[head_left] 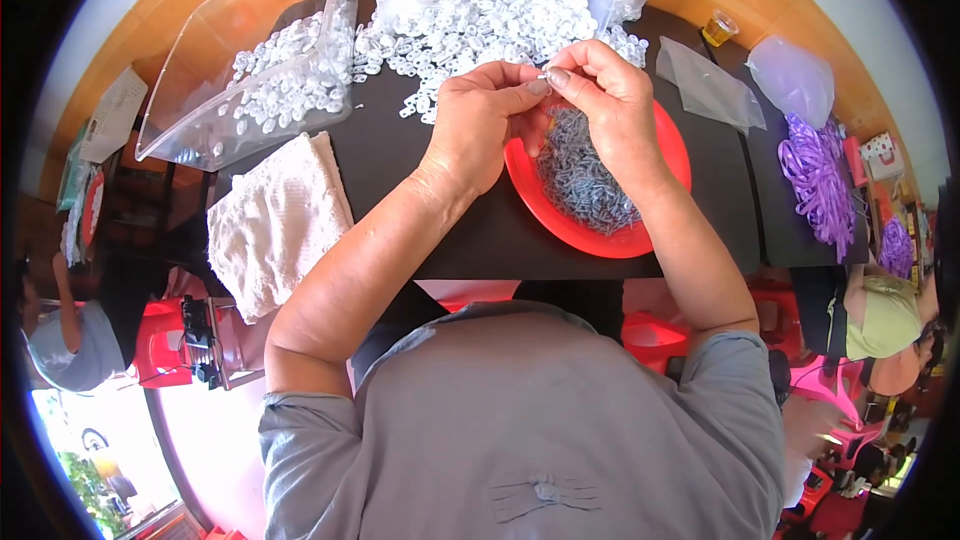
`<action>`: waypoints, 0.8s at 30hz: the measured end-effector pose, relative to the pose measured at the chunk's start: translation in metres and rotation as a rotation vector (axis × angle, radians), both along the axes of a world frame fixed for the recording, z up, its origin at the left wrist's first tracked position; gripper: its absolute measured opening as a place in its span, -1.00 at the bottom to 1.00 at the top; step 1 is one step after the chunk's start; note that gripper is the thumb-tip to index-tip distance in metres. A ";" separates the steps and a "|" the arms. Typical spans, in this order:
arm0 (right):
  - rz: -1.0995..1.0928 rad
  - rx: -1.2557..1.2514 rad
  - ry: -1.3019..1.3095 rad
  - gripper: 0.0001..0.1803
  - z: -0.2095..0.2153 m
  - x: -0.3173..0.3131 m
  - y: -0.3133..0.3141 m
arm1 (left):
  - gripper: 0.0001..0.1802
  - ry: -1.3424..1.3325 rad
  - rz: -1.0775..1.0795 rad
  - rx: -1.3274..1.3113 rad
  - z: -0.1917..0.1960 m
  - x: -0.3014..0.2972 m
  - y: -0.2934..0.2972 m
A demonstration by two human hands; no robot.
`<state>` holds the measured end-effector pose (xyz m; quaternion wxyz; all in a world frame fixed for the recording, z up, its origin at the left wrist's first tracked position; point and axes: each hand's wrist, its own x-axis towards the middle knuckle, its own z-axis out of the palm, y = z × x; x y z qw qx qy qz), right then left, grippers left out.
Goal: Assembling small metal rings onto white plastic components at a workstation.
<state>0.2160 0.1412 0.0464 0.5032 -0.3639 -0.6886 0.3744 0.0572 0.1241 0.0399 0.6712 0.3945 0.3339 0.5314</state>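
My left hand (478,120) and my right hand (605,100) meet fingertip to fingertip above a red bowl (660,230). Between the pinched fingers sits a tiny white piece (543,74); which hand really grips it I cannot tell exactly, both touch it. The bowl holds a heap of small grey metal parts (585,180). Just beyond the hands a big pile of small white plastic rings (480,10) lies on the black mat (480,240).
A clear plastic bin (250,80) with more white rings tilts at the left. A white cloth (275,225) lies at the mat's left edge. To the right are clear bags (710,90), purple pieces (815,175), a small cup (718,28). Another person (880,325) sits far right.
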 end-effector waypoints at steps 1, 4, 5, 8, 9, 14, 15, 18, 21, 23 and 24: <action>0.009 -0.019 0.054 -0.96 -0.001 -0.001 -0.001 | -0.90 -0.040 0.014 -0.016 0.000 0.001 0.000; 0.013 -0.068 0.118 -0.96 0.000 0.000 -0.001 | -0.92 -0.113 0.050 -0.047 -0.003 0.002 0.000; 0.007 -0.099 0.128 -0.95 0.001 0.002 -0.001 | -0.92 -0.145 0.069 -0.063 -0.004 0.002 0.000; 0.019 -0.029 -0.001 -0.93 0.003 0.011 0.001 | -0.91 -0.172 0.070 -0.061 -0.007 -0.001 0.000; 0.018 -0.031 -0.002 -0.93 0.004 0.011 0.000 | -0.91 -0.174 0.069 -0.063 -0.008 -0.001 0.000; -0.004 0.073 -0.123 -0.92 0.005 0.008 -0.004 | -0.90 -0.159 0.070 -0.051 -0.006 0.000 -0.002; -0.004 0.072 -0.124 -0.92 0.004 0.008 -0.004 | -0.90 -0.160 0.069 -0.052 -0.005 0.001 -0.002; 0.000 0.110 -0.148 -0.92 0.004 0.008 -0.004 | -0.90 -0.175 0.070 -0.054 -0.005 0.003 -0.003; -0.010 0.157 -0.186 -0.93 0.004 0.008 -0.004 | -0.90 -0.153 0.050 -0.030 -0.007 0.003 -0.002; -0.006 0.183 -0.194 -0.93 0.008 0.007 -0.006 | -0.87 -0.081 0.028 -0.005 -0.007 0.002 -0.004; -0.005 0.182 -0.194 -0.93 0.008 0.007 -0.006 | -0.87 -0.081 0.028 -0.006 -0.006 0.002 -0.005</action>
